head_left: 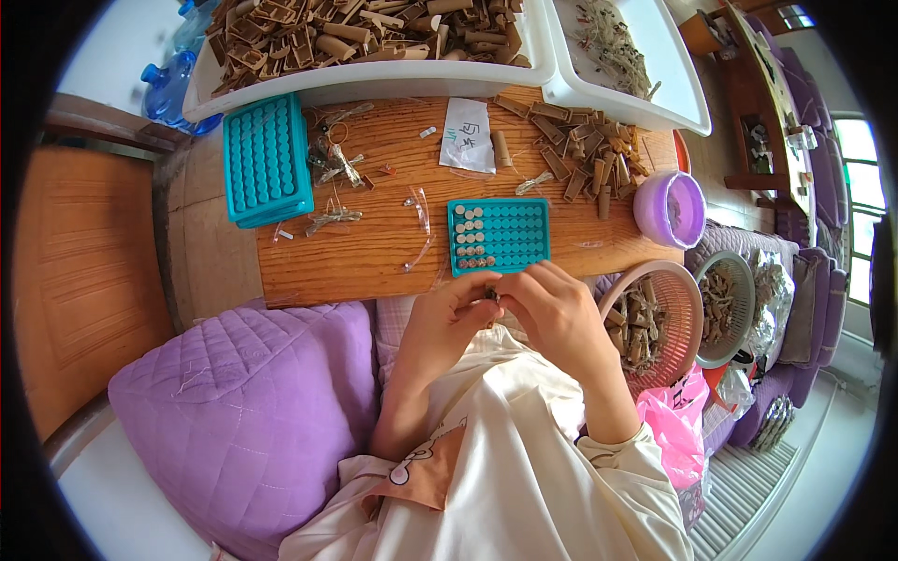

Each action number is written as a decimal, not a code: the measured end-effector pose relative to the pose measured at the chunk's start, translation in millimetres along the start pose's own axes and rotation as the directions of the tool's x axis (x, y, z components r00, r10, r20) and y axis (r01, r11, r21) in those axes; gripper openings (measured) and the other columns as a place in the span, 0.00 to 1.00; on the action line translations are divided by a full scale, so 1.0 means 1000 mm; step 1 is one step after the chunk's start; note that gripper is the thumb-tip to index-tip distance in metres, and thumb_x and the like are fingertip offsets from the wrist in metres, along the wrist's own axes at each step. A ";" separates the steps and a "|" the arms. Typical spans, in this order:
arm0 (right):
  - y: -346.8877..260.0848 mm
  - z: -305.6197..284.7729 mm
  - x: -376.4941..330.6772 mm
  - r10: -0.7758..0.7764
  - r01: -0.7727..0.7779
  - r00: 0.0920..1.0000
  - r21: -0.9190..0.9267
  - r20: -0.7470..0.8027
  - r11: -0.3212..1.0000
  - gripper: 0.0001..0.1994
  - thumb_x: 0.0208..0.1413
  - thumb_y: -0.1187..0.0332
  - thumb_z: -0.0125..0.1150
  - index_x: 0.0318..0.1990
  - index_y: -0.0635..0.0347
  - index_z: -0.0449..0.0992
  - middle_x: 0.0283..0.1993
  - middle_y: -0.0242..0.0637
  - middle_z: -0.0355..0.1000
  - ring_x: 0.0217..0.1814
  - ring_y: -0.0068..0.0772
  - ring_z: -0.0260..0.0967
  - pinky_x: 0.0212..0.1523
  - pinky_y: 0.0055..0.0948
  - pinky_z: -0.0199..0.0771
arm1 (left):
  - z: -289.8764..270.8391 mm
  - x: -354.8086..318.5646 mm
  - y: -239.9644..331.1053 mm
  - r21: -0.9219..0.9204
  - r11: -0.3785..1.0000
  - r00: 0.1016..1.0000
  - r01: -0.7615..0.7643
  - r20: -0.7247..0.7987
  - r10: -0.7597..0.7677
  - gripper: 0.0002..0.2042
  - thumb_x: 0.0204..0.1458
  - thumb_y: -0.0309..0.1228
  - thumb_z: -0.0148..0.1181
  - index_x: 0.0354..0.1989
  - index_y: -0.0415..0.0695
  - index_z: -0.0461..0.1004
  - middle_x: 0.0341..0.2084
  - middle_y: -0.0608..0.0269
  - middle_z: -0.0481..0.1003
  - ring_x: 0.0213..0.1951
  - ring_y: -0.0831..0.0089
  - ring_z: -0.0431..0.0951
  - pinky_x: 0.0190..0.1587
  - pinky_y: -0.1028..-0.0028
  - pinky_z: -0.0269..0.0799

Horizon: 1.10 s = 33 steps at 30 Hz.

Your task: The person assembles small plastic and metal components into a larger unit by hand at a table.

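Observation:
My left hand (451, 318) and my right hand (552, 304) meet just in front of the table's near edge, fingertips pinched together. Between them is a small dark piece (491, 294), mostly covered by the fingers, so its kind does not show. Right beyond the hands lies a teal tray (519, 238) with round recesses. Silver button cells (468, 225) fill several recesses on its left side. Farther off, brown half-round casings (599, 154) lie in a loose pile on the wooden table (374, 234).
White bins (374, 84) stand at the back, one full of brown casings, another holding wire bundles (613, 47). Stacked teal trays (267, 164) sit at the left. A purple tub (671, 210), a pink basket (669, 318) and a grey basket (730, 304) are at the right.

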State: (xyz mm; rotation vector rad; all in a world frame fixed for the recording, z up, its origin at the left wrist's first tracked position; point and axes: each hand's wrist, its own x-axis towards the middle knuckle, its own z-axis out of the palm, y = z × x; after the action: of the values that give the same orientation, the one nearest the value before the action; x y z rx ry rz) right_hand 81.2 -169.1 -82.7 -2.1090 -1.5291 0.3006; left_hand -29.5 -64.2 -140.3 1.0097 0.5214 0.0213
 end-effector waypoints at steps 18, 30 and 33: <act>0.049 0.074 -0.011 0.326 -0.329 0.930 0.009 -0.168 0.944 0.07 0.42 0.72 0.58 0.32 0.59 0.73 0.29 0.36 0.66 0.30 0.38 0.66 0.29 0.29 0.67 | -0.028 0.005 0.002 -0.264 0.955 0.989 -0.133 -0.098 0.110 0.10 0.44 0.23 0.46 0.37 0.38 0.66 0.30 0.58 0.71 0.30 0.74 0.73 0.34 0.78 0.69; 0.002 0.046 0.001 0.229 -0.172 0.813 0.154 -0.536 0.973 0.08 0.35 0.77 0.61 0.27 0.60 0.72 0.29 0.35 0.64 0.29 0.33 0.63 0.27 0.27 0.65 | -0.017 0.007 0.001 -0.240 0.970 0.997 -0.041 -0.076 0.023 0.13 0.49 0.23 0.49 0.44 0.34 0.64 0.34 0.56 0.72 0.34 0.74 0.73 0.39 0.78 0.70; 0.001 0.047 0.000 0.096 -0.065 0.827 0.074 -0.555 0.995 0.10 0.32 0.78 0.62 0.27 0.60 0.72 0.29 0.34 0.64 0.29 0.32 0.63 0.27 0.26 0.65 | -0.012 0.005 0.002 -0.202 0.978 0.998 -0.058 -0.013 0.056 0.13 0.49 0.22 0.49 0.45 0.34 0.64 0.34 0.58 0.71 0.34 0.76 0.72 0.38 0.80 0.69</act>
State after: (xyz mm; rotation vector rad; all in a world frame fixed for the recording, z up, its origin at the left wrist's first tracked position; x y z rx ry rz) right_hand 59.7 -156.5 -122.9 -1.9804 -1.0702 -0.2382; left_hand -29.5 -51.8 -146.1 0.8252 0.4863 0.1269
